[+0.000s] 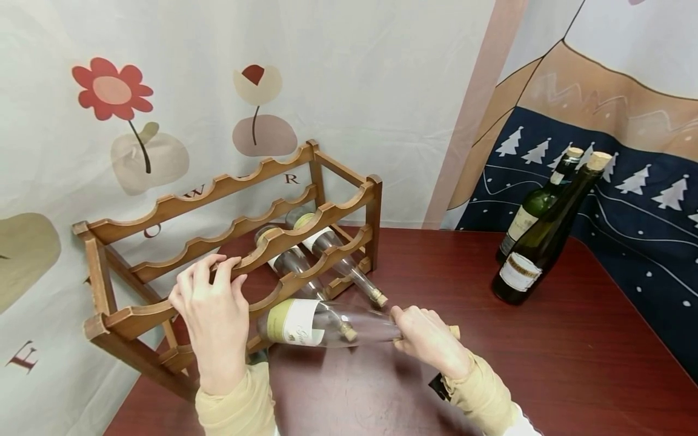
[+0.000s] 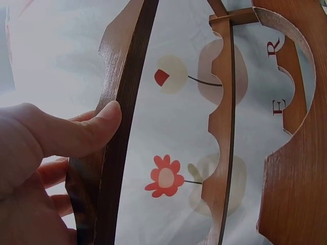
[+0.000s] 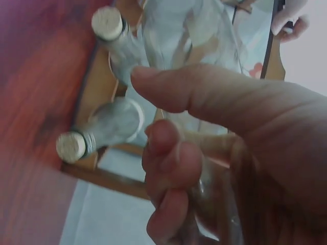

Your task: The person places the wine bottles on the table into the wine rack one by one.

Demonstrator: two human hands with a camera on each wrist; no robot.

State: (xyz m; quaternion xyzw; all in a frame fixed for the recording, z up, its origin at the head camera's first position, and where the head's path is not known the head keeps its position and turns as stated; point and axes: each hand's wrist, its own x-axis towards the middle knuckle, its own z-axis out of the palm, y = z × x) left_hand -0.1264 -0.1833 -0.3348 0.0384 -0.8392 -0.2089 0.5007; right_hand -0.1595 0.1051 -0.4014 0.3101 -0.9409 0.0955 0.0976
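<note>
My left hand (image 1: 215, 315) grips the upper front rail of a wooden rack (image 1: 196, 194); in the left wrist view the thumb of the hand (image 2: 56, 138) lies along that rail (image 2: 115, 112). My right hand (image 1: 431, 339) holds a clear corked bottle (image 1: 362, 327) by its neck, the bottle lying nearly level with its labelled base at the rack's front. In the right wrist view the fingers of the hand (image 3: 204, 117) curl round the glass. Two clear corked bottles (image 1: 294, 263) (image 1: 340, 257) lie inside the rack, necks toward the front.
Two green corked bottles, one (image 1: 531, 260) in front of the other (image 1: 526, 212), stand at the right of the dark red table (image 1: 436, 266). A printed curtain (image 1: 360, 79) hangs behind. A small black object (image 1: 438, 386) shows below my right wrist.
</note>
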